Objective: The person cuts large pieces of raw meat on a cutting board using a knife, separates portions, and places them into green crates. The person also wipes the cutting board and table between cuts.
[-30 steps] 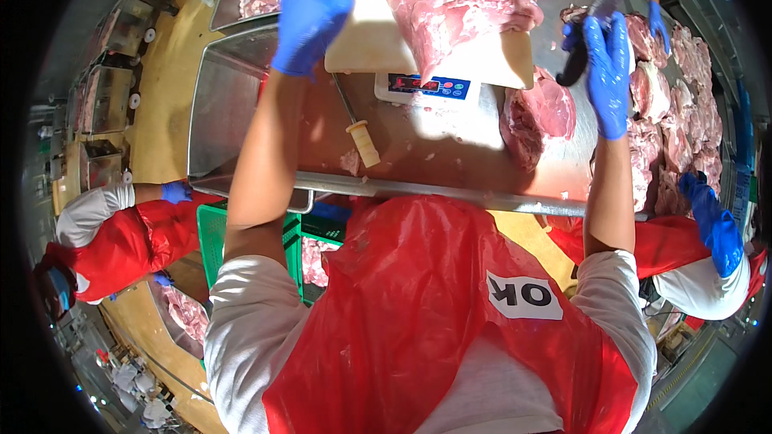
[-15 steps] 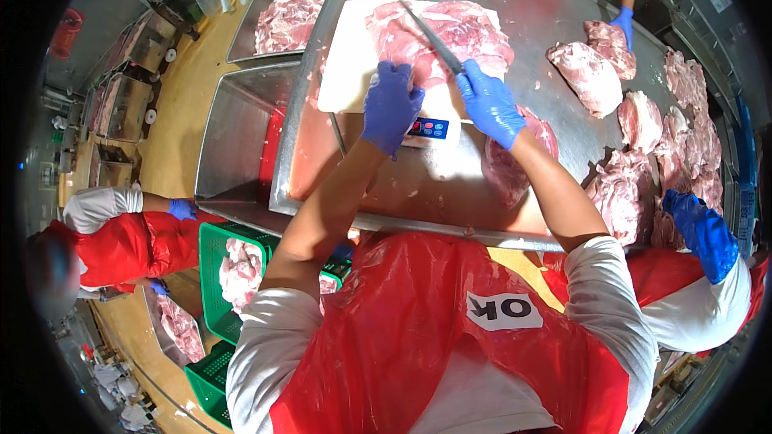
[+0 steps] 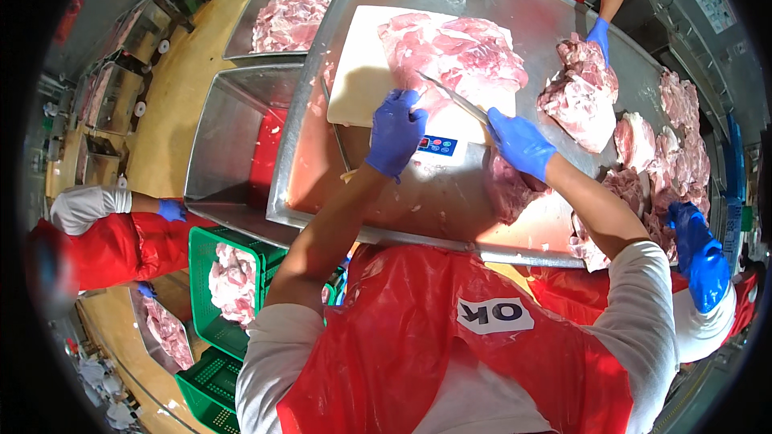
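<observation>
A knife (image 3: pixel 455 97) is gripped in my right hand (image 3: pixel 521 145), its blade pointing away and to the left, with the tip over the near part of a large, spread-out slab of raw meat (image 3: pixel 458 48). Under the slab lies a white board (image 3: pixel 354 64), with a scale's blue button panel (image 3: pixel 437 145) showing at its near side. My left hand (image 3: pixel 394 135), blue-gloved with curled fingers, is just short of the slab's near left edge; whatever it may pinch is hidden. Another meat piece (image 3: pixel 507 189) rests on the steel table beneath my right wrist.
A thin rod (image 3: pixel 336 137) lies left of the board. Left of the table (image 3: pixel 547 241) stand a steel bin (image 3: pixel 229 120), a meat-filled tub (image 3: pixel 293 20) and green crates (image 3: pixel 201 273). At right are several meat pieces (image 3: pixel 675 145); a co-worker's gloved hand (image 3: pixel 598 38) touches one pile.
The knife has dropped lower, its tip now on the slab's near part. My left hand has come off the meat's edge. The co-worker's meat pieces have shifted closer to the board.
</observation>
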Demonstrator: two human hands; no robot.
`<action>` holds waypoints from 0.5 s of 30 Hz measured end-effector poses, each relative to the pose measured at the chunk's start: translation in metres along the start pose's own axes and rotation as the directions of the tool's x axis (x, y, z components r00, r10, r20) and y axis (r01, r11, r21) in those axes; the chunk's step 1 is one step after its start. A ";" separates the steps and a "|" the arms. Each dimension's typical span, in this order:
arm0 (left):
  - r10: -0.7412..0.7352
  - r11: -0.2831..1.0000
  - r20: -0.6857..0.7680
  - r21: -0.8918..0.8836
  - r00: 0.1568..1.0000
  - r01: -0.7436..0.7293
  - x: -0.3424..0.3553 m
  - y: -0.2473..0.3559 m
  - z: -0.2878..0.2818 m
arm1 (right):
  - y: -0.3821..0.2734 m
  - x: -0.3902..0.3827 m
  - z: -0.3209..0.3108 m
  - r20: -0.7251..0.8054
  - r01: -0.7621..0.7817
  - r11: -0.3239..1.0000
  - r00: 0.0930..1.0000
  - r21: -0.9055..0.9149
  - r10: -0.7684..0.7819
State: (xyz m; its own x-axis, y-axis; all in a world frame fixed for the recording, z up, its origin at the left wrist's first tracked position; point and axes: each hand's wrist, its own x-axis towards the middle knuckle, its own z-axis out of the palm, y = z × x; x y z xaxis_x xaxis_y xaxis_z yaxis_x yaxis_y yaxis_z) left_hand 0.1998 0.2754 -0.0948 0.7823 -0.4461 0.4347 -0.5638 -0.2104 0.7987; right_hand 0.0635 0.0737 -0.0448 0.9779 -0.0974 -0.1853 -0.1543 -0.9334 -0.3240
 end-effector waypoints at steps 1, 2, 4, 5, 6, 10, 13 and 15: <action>0.000 1.000 0.032 -0.002 0.999 0.000 0.000 -0.001 0.003 | 0.000 0.009 0.005 -0.030 0.055 0.998 0.998 -0.003 -0.055; 0.008 1.000 0.063 0.000 0.998 -0.008 0.002 0.003 0.004 | 0.002 0.032 0.016 -0.069 0.105 0.994 0.992 0.000 -0.105; 0.023 1.000 0.109 0.016 0.994 -0.025 0.007 0.013 -0.002 | -0.009 0.073 0.015 -0.147 0.242 0.970 0.958 -0.037 -0.245; 0.058 0.998 0.078 0.010 0.995 -0.059 0.005 0.011 -0.004 | -0.018 0.086 0.012 -0.177 0.319 0.945 0.928 -0.077 -0.328; 0.094 0.996 0.048 0.003 0.994 -0.094 0.004 0.007 -0.006 | -0.020 0.088 0.011 -0.146 0.267 0.959 0.949 -0.094 -0.279; -0.012 0.999 0.051 0.045 0.999 0.009 0.006 -0.026 -0.034 | -0.016 0.038 0.002 0.213 -0.144 0.969 0.972 0.200 0.101; -0.112 0.994 0.058 -0.002 0.992 0.112 0.002 -0.037 -0.058 | 0.008 -0.040 -0.019 0.213 -0.099 0.987 0.969 -0.128 0.125; -0.223 0.974 0.068 0.044 0.973 0.220 0.003 -0.049 -0.071 | 0.003 -0.063 -0.048 0.253 -0.134 0.966 0.949 -0.219 0.189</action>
State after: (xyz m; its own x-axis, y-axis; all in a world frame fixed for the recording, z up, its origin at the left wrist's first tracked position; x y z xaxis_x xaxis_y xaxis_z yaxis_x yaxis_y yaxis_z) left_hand 0.2485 0.3460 -0.1026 0.8684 -0.4460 0.2167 -0.3890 -0.3417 0.8555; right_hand 0.0086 0.0602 0.0100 0.8628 -0.1816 -0.4717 -0.2494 -0.9647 -0.0849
